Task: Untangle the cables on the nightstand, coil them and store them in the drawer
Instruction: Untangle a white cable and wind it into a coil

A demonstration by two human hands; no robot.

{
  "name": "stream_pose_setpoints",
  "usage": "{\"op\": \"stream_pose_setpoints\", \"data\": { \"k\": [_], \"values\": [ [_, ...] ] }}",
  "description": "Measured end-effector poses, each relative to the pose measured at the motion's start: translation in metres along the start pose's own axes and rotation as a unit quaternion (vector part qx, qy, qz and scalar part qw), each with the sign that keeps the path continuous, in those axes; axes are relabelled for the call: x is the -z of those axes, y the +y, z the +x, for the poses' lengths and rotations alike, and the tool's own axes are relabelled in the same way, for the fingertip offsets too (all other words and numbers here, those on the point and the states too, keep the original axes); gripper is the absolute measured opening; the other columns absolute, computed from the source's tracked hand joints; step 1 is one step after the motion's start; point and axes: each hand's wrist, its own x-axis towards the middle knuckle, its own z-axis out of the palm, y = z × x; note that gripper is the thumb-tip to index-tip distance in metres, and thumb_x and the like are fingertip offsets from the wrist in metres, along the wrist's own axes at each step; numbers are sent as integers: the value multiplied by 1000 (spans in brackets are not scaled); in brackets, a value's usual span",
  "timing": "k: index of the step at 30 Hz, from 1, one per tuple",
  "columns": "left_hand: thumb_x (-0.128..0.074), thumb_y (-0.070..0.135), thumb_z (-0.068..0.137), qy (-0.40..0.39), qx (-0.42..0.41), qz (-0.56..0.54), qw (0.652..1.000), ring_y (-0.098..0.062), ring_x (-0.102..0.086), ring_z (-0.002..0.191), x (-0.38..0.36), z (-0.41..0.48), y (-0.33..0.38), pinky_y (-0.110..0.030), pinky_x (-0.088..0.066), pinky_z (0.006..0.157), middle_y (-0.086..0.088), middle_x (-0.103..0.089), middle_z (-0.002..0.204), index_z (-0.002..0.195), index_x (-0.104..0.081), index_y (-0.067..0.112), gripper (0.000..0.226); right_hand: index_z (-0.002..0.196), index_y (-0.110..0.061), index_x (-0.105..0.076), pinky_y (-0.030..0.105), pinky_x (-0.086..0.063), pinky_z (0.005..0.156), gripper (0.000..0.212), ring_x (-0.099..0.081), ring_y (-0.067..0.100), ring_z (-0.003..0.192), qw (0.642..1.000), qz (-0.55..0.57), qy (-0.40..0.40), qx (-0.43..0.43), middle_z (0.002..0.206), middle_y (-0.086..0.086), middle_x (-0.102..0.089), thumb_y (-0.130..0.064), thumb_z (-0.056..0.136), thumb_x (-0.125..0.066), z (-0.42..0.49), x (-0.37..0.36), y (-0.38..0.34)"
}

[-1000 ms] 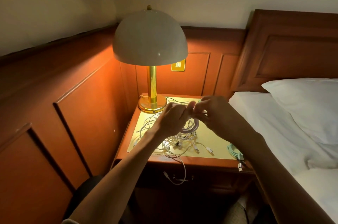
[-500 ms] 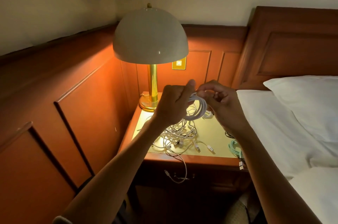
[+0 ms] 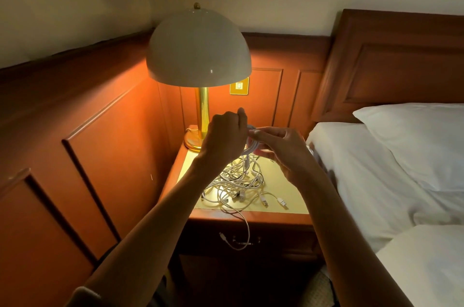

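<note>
A tangle of white cables (image 3: 236, 182) lies on the yellow top of the wooden nightstand (image 3: 288, 196). Several USB plugs stick out at its front right. One cable (image 3: 244, 229) hangs over the front edge in front of the shut drawer (image 3: 276, 241). Above the pile, my left hand (image 3: 224, 137) grips a small coil of white cable (image 3: 252, 141). My right hand (image 3: 278, 146) pinches the same coil from the right. A strand runs from the coil down into the tangle.
A brass lamp (image 3: 199, 53) with a white dome shade stands lit at the nightstand's back left. Wood panelling runs along the left and behind. A bed with white sheets and a pillow (image 3: 414, 136) lies close on the right.
Both hands lifted the coil off the nightstand and now hold it above the pile. The teal cable at the nightstand's right edge is now hidden behind my right arm.
</note>
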Motion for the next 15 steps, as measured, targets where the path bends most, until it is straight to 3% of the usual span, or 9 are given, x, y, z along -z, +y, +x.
{"op": "stream_pose_setpoints", "data": {
  "k": [2, 5, 9, 12, 15],
  "values": [
    [-33, 26, 108, -18, 1, -10, 1000, -6, -42, 53, -5, 2, -3, -14, -26, 49, 7, -42, 59, 77, -48, 11, 37, 87, -12, -76, 35, -57, 86, 4, -75, 19, 85, 1000, 0, 2, -22, 88, 9, -77, -12, 87, -72, 0, 2, 0],
    [-35, 26, 109, -31, -28, -60, 997, -1, -43, 42, -5, 5, 0, -13, -28, 43, 6, -38, 52, 62, -40, 19, 47, 89, -7, -72, 39, -58, 86, 5, -75, 20, 78, 996, 38, 3, -84, 81, 9, -76, -5, 85, -72, 5, 4, -1],
    [-40, 28, 108, -75, -7, -76, 994, -5, -40, 40, -11, 8, -5, -16, -26, 44, 3, -37, 50, 58, -40, 19, 51, 88, -6, -64, 35, -61, 71, 8, -72, 21, 75, 991, 65, -23, -115, 77, 9, -72, 0, 87, -69, 5, 1, -2],
    [-38, 35, 107, -122, 36, -47, 991, -6, -40, 51, -8, 8, -2, -29, -32, 52, 4, -45, 59, 69, -50, 17, 44, 85, -4, -66, 31, -60, 60, 13, -74, 25, 75, 998, 7, 2, -55, 80, 11, -74, -2, 80, -78, 1, 1, 6],
    [-36, 38, 107, -163, 77, 16, 983, -6, -42, 61, -6, 6, 1, -18, -30, 56, 10, -47, 69, 85, -53, 21, 33, 89, -9, -70, 30, -58, 53, 30, -73, 16, 64, 983, -139, 70, 99, 84, 3, -75, -22, 70, -89, -2, -2, 18]
  ]
}}
